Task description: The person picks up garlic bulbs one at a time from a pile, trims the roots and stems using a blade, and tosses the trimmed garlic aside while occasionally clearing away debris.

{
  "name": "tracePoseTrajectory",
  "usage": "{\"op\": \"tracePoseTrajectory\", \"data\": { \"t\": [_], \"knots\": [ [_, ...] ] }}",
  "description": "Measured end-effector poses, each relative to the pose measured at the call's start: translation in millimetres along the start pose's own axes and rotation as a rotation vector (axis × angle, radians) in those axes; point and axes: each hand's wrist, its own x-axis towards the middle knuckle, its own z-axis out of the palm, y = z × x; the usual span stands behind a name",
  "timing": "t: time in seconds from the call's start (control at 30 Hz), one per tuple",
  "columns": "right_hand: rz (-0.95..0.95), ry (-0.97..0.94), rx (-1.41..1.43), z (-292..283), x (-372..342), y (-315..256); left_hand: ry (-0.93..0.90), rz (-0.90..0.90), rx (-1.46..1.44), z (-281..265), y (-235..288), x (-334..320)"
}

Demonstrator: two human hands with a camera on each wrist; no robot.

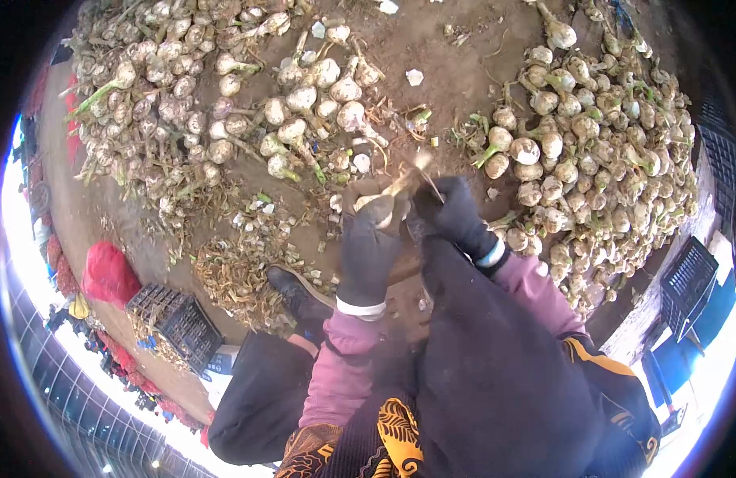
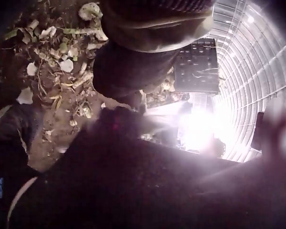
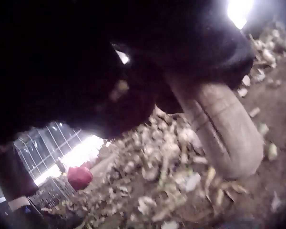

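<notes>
In the head view my left hand (image 1: pixel 368 251), in a dark glove, grips a garlic bulb (image 1: pixel 371 201) whose dry stem (image 1: pixel 401 185) points up to the right. Close beside it, my gloved right hand (image 1: pixel 457 213) grips a knife (image 1: pixel 436 190); its thin blade slants toward the stem's blurred far end. The right wrist view shows the knife's worn wooden handle (image 3: pixel 224 129) jutting out below the dark glove. Most of the bulb is hidden by the left fingers. In the left wrist view, dark shapes cover much of the frame and the bulb is out of sight.
Stemmed garlic (image 1: pixel 168 103) lies heaped on the left, with a looser cluster (image 1: pixel 324 76) nearer the middle. A large garlic pile (image 1: pixel 591 143) stands at the right. Trimmings (image 1: pixel 248 263) litter the ground by my shoe (image 1: pixel 300 295). Black crates (image 1: pixel 180 327) and a red sack (image 1: pixel 110 272) stand farther left.
</notes>
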Motion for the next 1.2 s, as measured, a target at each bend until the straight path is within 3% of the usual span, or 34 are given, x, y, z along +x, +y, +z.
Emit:
{"op": "tracePoseTrajectory", "data": {
  "t": [0.03, 0.07, 0.13, 0.17, 0.23, 0.27, 0.3, 0.33, 0.4, 0.47, 0.53, 0.63, 0.73, 0.77, 0.9, 1.0, 1.03, 1.07, 1.13, 1.2],
  "knots": [
    [0.022, -0.063, -0.278, -2, 4, 21, 0.008, -0.043, -0.058, 12, 9, -3],
    [0.068, -0.033, -0.143, -6, 2, 29, 0.019, -0.081, -0.115, 22, 17, -3],
    [0.186, -0.001, 0.135, -7, -19, 42, -0.162, 0.188, 0.612, 33, 26, 3],
    [0.448, -0.118, 0.115, -16, -18, 41, -0.26, 0.297, 0.981, 39, 29, 2],
    [0.33, -0.023, 1.019, -2, -36, 77, -0.47, 0.29, 0.94, 69, 30, 2],
    [0.315, 0.009, 1.109, 0, -38, 83, -0.547, 0.144, 0.538, 96, 22, -6],
    [0.297, 0.04, 1.199, 2, -40, 88, -0.547, 0.099, 0.486, 107, 24, -1],
    [0.325, 0.066, 0.929, -4, -35, 81, -0.544, 0.054, 0.435, 118, 25, 4],
    [0.349, 0.134, 0.392, -19, -19, 66, -0.273, 0.354, 0.824, 76, 19, 56],
    [0.288, 0.211, 0.315, -19, -15, 68, 0.208, 0.553, 1.236, 17, 14, 120],
    [0.235, 0.199, 0.213, -21, -13, 90, 0.328, 0.637, 1.359, -8, 15, 142],
    [0.291, 0.219, 0.267, -15, -11, 78, 0.378, 0.863, 1.725, -25, 0, 158],
    [0.335, 0.195, 0.279, -19, -7, 60, 0.339, 0.565, 1.742, -17, 1, 155],
    [0.35, 0.187, 0.276, -19, -6, 57, 0.404, 0.661, 1.648, -23, -7, 161],
    [0.271, 0.229, 0.23, -17, -3, 77, 0.107, 0.707, 1.616, -53, 5, 145],
    [0.222, 0.201, 0.154, -21, -4, 55, -0.131, 0.078, 0.868, -63, 29, 109],
    [0.249, 0.187, 0.144, -19, -4, 52, -0.344, 0.23, 0.814, -53, 37, 93],
    [0.274, 0.176, 0.133, -18, -2, 46, -0.324, 0.161, 0.726, -45, 40, 81],
    [0.102, 0.142, -0.001, -16, 0, 23, -0.286, 0.019, 0.544, -31, 44, 57],
    [-0.088, 0.089, -0.102, -11, 5, 1, -0.349, 0.047, 0.661, -27, 48, 38]
  ]
}}
